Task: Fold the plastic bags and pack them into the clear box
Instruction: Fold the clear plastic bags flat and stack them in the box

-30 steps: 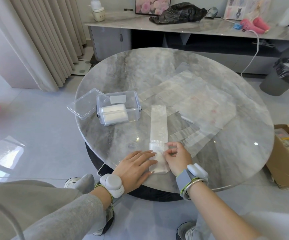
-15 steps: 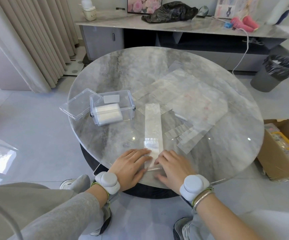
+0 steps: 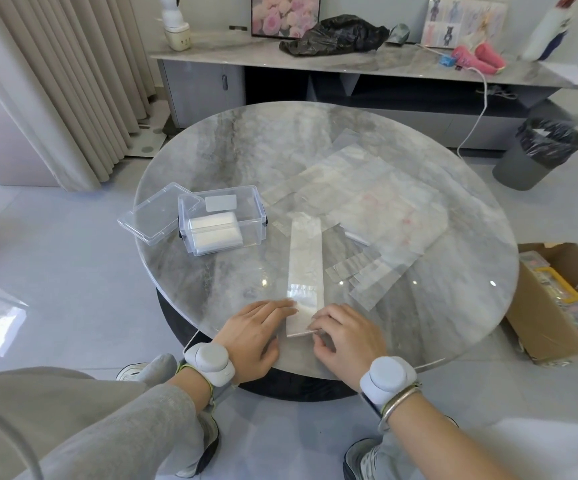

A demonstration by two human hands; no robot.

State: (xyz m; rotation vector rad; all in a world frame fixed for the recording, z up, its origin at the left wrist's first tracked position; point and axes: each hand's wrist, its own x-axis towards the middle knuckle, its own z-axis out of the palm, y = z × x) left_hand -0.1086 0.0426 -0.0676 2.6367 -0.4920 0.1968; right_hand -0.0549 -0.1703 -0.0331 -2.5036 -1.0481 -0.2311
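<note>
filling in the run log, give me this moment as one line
step: folding bag strip | left hand: flat on near end | right hand: fingers at near edge | clear box: open, one folded bag inside | lid: beside box

I have a single view, from the camera worn on the person's head. It looks forward and steeply down onto the round marble table [image 3: 211,161], which fills the middle of the frame. The lens is wide: the table's rim bows, and the curtain [image 3: 59,84] left of the table leans outward. The near edge of the table sits close under the camera, with both wrists and the person's knees entering from the bottom. Beyond the table's far edge the view reaches a low cabinet [image 3: 350,64] against the wall. No second view overlaps this one.
</note>
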